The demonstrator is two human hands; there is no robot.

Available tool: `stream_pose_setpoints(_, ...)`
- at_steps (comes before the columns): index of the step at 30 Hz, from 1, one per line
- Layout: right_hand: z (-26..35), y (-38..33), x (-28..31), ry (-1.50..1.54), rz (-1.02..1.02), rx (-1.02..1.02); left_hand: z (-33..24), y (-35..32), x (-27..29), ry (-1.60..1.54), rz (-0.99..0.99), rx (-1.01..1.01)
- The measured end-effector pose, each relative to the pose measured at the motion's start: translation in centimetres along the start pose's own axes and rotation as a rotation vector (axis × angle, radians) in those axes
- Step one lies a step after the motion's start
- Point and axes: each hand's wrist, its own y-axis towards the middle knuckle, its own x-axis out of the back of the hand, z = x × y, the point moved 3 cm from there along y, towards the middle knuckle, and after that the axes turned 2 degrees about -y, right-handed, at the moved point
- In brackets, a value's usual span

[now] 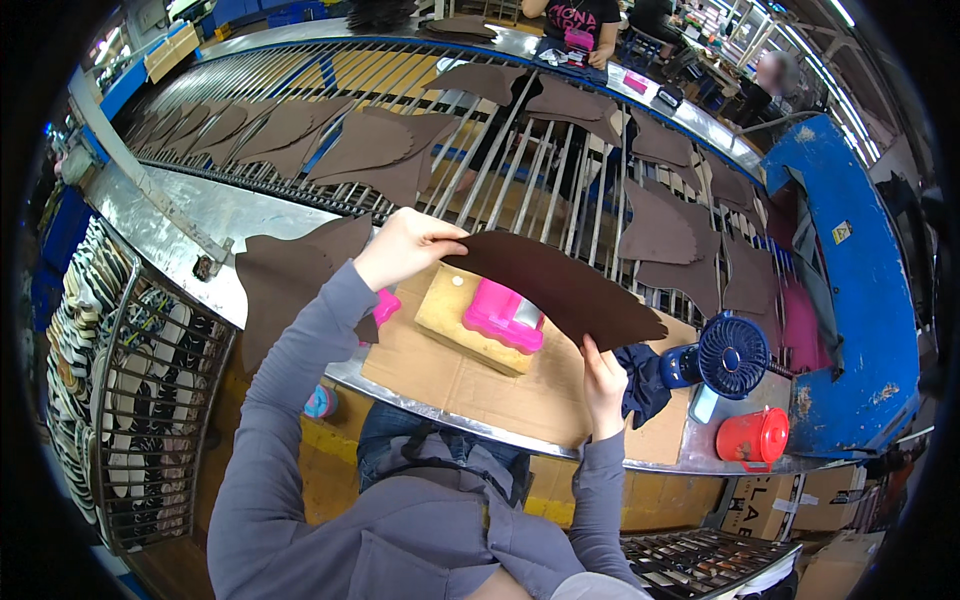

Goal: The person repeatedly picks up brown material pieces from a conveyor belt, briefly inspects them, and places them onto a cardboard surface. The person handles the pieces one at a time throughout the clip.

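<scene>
The dark brown, curved flat sheet panel point(555, 285) is held above the pale yellow rectangular block point(450, 322) and the bright pink plastic container point(500, 315) on it. Left hand point(405, 248): fingers pinched closed on the panel's left end. Right hand point(604, 388): fingers closed on its lower edge, toward the right end. Tan cardboard sheet point(535, 405) covers part of the grey metal tabletop point(702, 447).

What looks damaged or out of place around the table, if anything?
On the right, the blue machine housing has bare patches where paint looks worn away. At left, brown pieces seem to overhang the front edge of the metal table. The brown panel held by the left hand and right hand shows no obvious damage.
</scene>
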Motion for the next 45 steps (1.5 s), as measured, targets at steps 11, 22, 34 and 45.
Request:
stream_pose_setpoints(11,-1.7,-6.2,6.6,-0.132,-0.11,-0.2,-3.5,3.4,-7.9,0.096,0.288,-0.256)
stream_pose_setpoints(22,0.7,3.0,20.7,-0.118,-0.037,-0.254,-7.4,7.8,-13.0,-0.199,0.479,-0.157)
stream_pose_setpoints(34,-4.9,26.2,11.0,-0.177,0.307,0.321,-4.9,16.6,-1.3,-0.581,0.315,0.012)
stream_pose_setpoints(45,-2.3,25.0,10.6,-0.353,-0.051,0.281,9.8,22.9,-9.4,-0.646,0.258,0.553)
